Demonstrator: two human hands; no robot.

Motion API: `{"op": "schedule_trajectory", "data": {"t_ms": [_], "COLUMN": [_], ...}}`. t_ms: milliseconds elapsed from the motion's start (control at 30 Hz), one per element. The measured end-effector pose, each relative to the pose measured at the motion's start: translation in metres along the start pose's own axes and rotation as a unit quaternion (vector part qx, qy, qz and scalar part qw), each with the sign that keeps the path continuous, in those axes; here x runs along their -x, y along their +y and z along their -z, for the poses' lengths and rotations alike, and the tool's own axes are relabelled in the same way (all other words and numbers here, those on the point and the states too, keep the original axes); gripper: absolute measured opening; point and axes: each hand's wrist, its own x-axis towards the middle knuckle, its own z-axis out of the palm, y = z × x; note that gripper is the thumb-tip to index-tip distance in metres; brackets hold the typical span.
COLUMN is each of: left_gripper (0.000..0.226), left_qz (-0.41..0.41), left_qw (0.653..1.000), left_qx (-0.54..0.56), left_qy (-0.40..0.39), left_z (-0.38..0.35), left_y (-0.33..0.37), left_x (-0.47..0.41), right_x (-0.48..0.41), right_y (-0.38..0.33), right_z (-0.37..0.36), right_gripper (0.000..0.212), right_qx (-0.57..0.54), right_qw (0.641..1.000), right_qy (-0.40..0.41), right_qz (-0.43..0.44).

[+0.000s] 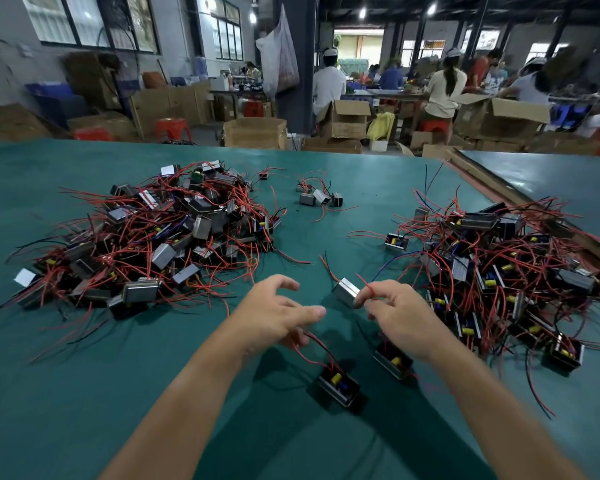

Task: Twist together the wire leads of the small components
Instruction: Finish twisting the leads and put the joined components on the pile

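My left hand (278, 315) hovers over the green table, lower fingers curled round the red and black leads of a small black component (338, 386) lying below it. My right hand (394, 313) pinches red wire leads (369, 289) between thumb and forefinger. A silver-sided component (345, 291) sits just left of those fingertips. Another black component with a yellow part (394, 363) lies under my right wrist; its leads run up behind the hand.
A large pile of components with red wires (153, 237) covers the table's left half. A second pile (499, 271) spreads on the right. A few loose units (317, 195) lie further back. Cardboard boxes and seated people are beyond the table's far edge (222, 147).
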Motion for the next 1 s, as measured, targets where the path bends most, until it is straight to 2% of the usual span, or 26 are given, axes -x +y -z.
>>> {"op": "schedule_trajectory", "data": {"t_ms": [67, 167, 200, 233, 300, 333, 400, 500, 533, 633, 733, 800, 900, 1000], "left_gripper": [0.06, 0.067, 0.067, 0.067, 0.064, 0.061, 0.048, 0.019, 0.018, 0.038, 0.058, 0.075, 0.078, 0.048], "left_qz": [0.003, 0.008, 0.013, 0.021, 0.043, 0.051, 0.051, 0.042, 0.045, 0.071, 0.048, -0.004, -0.05, -0.014], "left_qw": [1.0, 1.0, 1.0, 1.0, 0.998, 0.996, 0.995, 0.996, 0.996, 0.997, 0.978, 0.958, 0.955, 0.971], "left_qx": [0.027, 0.009, -0.003, -0.005, 0.023, 0.038, 0.036, -0.008, -0.022, -0.017, -0.039, -0.053, -0.015, -0.083], "left_qy": [0.003, 0.008, 0.002, -0.011, -0.041, -0.054, -0.071, -0.081, -0.075, 0.005, 0.201, 0.282, 0.291, 0.226], "left_z": [0.002, 0.001, 0.001, 0.0, 0.001, 0.002, 0.002, -0.001, -0.002, 0.002, 0.017, 0.025, 0.026, 0.024], "left_y": [0.002, 0.0, 0.0, -0.001, -0.001, -0.001, 0.0, 0.0, -0.001, -0.004, -0.012, -0.014, -0.011, -0.01], "left_x": [0.001, 0.0, 0.001, 0.001, 0.002, 0.002, 0.001, -0.002, -0.004, -0.012, -0.025, -0.03, -0.029, -0.023], "right_x": [0.0, 0.001, 0.0, 0.001, 0.006, 0.008, 0.009, 0.006, 0.005, 0.001, 0.002, 0.002, 0.001, 0.0], "right_y": [0.002, -0.002, -0.006, -0.011, -0.021, -0.024, -0.022, -0.013, -0.011, -0.007, -0.005, -0.004, -0.003, -0.002], "right_z": [-0.005, -0.012, -0.015, -0.017, -0.022, -0.022, -0.019, -0.013, -0.011, -0.009, -0.011, -0.011, -0.006, -0.001], "right_gripper": [0.02, 0.03, 0.03, 0.034, 0.055, 0.061, 0.061, 0.048, 0.043, 0.032, 0.031, 0.029, 0.022, 0.024], "right_qx": [0.081, 0.196, 0.181, 0.118, -0.071, -0.136, -0.171, -0.148, -0.145, -0.125, -0.067, -0.034, -0.024, -0.034], "right_qw": [0.995, 0.978, 0.983, 0.993, 0.986, 0.976, 0.976, 0.986, 0.987, 0.991, 0.996, 0.998, 0.998, 0.999], "right_qy": [0.051, 0.062, 0.033, -0.016, -0.125, -0.141, -0.103, -0.039, -0.022, 0.004, 0.008, 0.018, 0.013, 0.009], "right_qz": [-0.003, -0.035, -0.012, 0.029, 0.086, 0.092, 0.089, 0.074, 0.065, 0.05, 0.056, 0.058, 0.053, 0.035]}}
